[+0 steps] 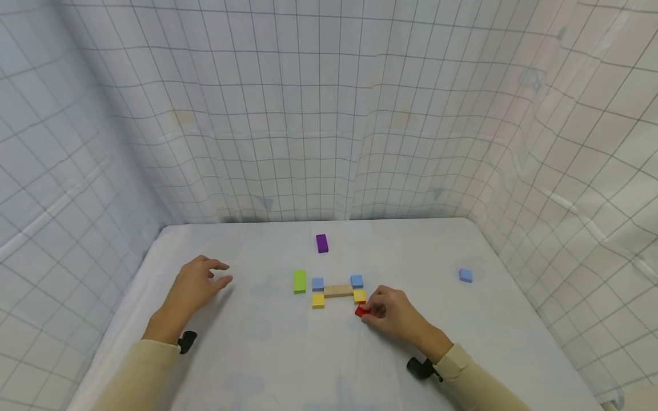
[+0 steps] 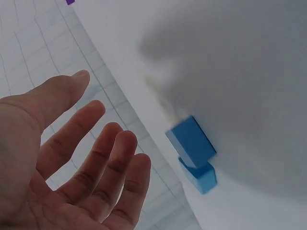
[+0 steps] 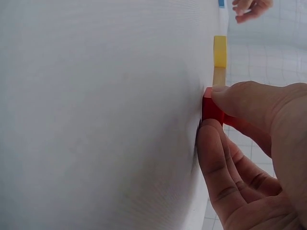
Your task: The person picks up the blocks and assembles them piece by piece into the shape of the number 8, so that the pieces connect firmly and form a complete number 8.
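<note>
My right hand point(image 1: 393, 311) pinches a red block point(image 1: 361, 310) between thumb and fingertips, just in front of a yellow block point(image 1: 359, 296). In the right wrist view the red block point(image 3: 212, 106) appears low at the white table surface. A wooden bar point(image 1: 338, 291) lies between that yellow block and the left group, where a blue block point(image 1: 317, 283) sits behind another yellow block point(image 1: 318, 301). One more blue block point(image 1: 357, 281) is behind the right yellow one. My left hand point(image 1: 197, 285) hovers at the left with spread fingers, holding nothing; two blue blocks point(image 2: 191, 141) show near it in the left wrist view.
A lime green block point(image 1: 299, 282) lies left of the arrangement. Further back is a purple block point(image 1: 322, 243). Another blue block point(image 1: 465, 275) lies far right. Gridded white curtains point(image 1: 329, 114) surround the white table point(image 1: 267, 365) at the back and sides.
</note>
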`<state>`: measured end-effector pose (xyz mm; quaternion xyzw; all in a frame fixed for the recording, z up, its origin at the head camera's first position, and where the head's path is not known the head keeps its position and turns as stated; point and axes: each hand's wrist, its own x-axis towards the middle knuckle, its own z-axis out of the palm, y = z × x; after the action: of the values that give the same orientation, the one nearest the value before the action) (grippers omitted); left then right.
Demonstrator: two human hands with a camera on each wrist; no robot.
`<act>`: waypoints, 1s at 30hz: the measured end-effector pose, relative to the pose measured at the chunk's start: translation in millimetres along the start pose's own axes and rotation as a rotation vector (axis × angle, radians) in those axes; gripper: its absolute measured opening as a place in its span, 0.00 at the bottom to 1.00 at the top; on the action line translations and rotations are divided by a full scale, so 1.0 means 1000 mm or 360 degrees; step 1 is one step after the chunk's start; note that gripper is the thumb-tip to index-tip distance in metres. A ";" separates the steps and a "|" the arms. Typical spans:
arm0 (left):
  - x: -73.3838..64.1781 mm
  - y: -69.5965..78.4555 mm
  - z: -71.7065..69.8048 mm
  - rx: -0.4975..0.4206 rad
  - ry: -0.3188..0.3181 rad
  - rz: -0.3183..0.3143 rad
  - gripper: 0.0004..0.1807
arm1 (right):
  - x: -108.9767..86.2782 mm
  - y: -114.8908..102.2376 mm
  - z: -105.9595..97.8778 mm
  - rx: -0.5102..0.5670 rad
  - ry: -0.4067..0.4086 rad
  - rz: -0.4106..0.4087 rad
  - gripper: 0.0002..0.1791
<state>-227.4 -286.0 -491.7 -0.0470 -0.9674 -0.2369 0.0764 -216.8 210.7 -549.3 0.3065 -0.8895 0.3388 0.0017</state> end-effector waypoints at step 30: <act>-0.022 -0.052 -0.022 0.0019 -0.0052 -0.0055 0.13 | 0.000 0.000 -0.001 0.0028 0.0013 0.0015 0.08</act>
<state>-209.5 -343.7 -499.3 -0.0337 -0.9705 -0.2317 0.0568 -217.2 211.0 -549.0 0.3010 -0.8880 0.3477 0.0010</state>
